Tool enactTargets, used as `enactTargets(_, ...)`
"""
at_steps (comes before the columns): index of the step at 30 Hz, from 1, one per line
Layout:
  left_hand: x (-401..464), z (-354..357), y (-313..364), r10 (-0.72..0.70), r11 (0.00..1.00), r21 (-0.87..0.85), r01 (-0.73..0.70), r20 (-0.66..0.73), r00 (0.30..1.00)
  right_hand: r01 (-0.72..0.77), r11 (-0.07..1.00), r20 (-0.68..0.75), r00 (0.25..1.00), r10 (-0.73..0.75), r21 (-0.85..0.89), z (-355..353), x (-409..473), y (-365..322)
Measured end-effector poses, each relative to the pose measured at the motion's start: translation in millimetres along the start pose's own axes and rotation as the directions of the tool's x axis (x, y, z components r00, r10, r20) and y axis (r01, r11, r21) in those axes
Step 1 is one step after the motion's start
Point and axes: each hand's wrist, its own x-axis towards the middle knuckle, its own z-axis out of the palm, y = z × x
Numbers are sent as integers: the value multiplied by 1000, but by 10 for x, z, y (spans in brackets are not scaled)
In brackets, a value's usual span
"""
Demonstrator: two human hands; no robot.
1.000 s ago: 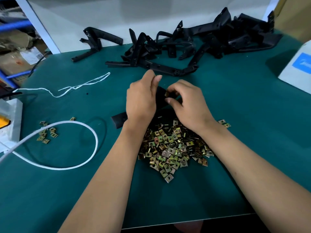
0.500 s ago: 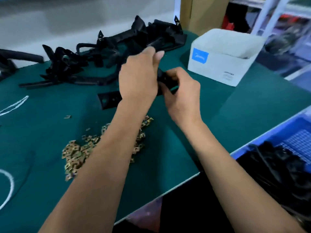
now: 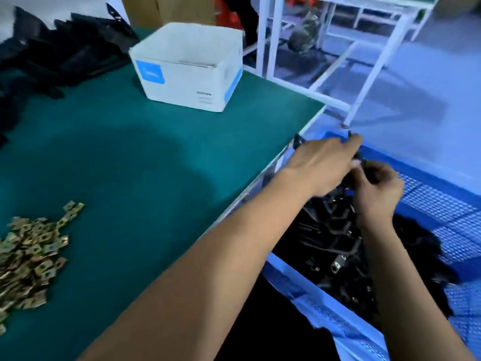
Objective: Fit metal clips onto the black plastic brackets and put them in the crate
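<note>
A green-topped bench (image 3: 145, 162) fills the left of the view. On it, toward its far edge, stands an open white cardboard box (image 3: 187, 71) with a blue label on its near-left face. Behind that box a brown carton (image 3: 169, 9) stands upright. Beyond the bench's right edge a white metal frame (image 3: 335, 48) stands on the pale floor (image 3: 429, 82).

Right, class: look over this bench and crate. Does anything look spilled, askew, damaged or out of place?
Nothing stands out. The metal clips lie in a loose heap on the green table, the white box sits upright, and black brackets are piled inside the blue crate. Both hands hold a bracket over the crate.
</note>
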Motion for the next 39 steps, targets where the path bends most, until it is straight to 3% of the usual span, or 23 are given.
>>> enactTargets(3,-127,606,13,1,997,-70,19,274,962,-188,929,174,952,252,-318,-379,-40,620)
enactTargets(6,-391,1147,-95,-116,980,-77,181,521,846,-330,799,273,816,509,-502,-440,-302,980)
enactTargets(10,-622,1532,-199,-173,957,-45,286,703,690,-279,647,143,842,520,-709,-287,-443,1106)
enactTargets(13,-634,1530,-226,-203,955,-5,296,714,670,-280,582,68,861,504,-764,-155,-433,1029)
enactTargets(15,-611,1476,-217,-224,956,20,292,694,685,-218,528,92,862,499,-821,-88,-418,1000)
enactTargets(19,-504,1246,-176,-250,916,-153,371,504,827,-127,520,134,891,435,-845,-29,-354,856)
enactTargets(22,-350,981,-134,-291,878,-318,358,239,926,-89,660,84,970,226,-746,28,-299,510)
enactTargets(25,-199,554,-71,-329,842,-481,245,-98,939,28,813,25,1000,-17,-581,162,-185,30)
enactTargets(28,-243,54,-200,-401,807,-580,107,-408,820,254,894,34,965,-260,-370,427,-212,-537)
enactTargets(30,-341,-245,-397,-462,799,-593,94,-507,728,373,881,75,927,-367,-290,631,-302,-905)
enactTargets(33,-712,-654,-832,-562,794,-576,192,-577,593,520,835,244,846,-474,-179,1080,-594,-1439)
enactTargets(36,-1243,-929,-1283,-668,740,-596,310,-604,434,585,807,479,734,-482,-84,1599,-950,-1853)
enactTargets(39,-1914,-1063,-1756,-743,648,-579,495,-624,243,618,783,776,530,-341,-78,2210,-1425,-2139)
